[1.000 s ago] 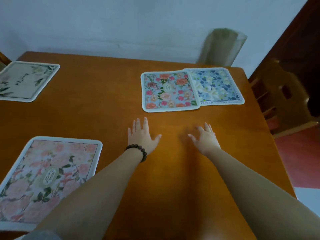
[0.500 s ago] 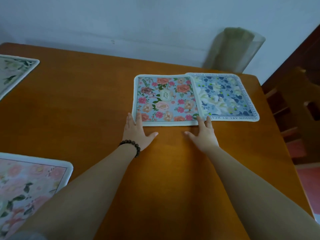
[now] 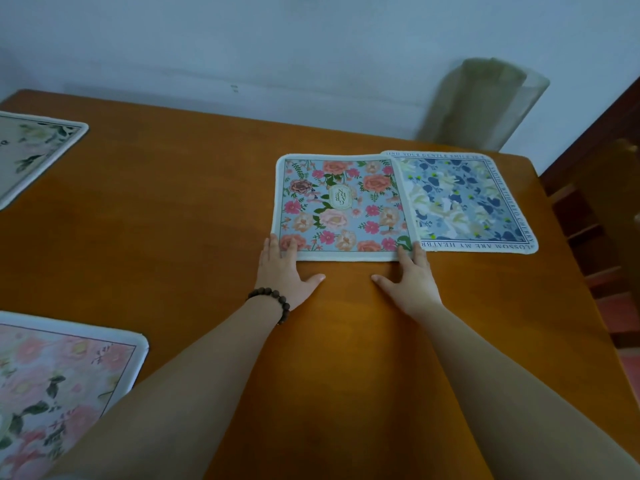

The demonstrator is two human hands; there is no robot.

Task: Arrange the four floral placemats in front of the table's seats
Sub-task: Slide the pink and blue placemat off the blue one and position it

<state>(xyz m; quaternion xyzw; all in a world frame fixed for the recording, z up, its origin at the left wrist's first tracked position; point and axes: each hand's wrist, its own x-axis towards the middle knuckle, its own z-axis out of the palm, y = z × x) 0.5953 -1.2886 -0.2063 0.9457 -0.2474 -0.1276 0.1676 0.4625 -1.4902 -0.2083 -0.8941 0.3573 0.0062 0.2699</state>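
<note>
Both hands' fingers (image 3: 403,252) press the blue-and-pink placemat's (image 3: 341,206) near edge.

Bare forearms, a dark beaded bracelet (image 3: 273,299) around the left wrist.

Vantage: we look from head height, forward and down over the table (image 3: 173,237).
Nearness: our forearms enter from the bottom edge.
Views: only one.
</note>
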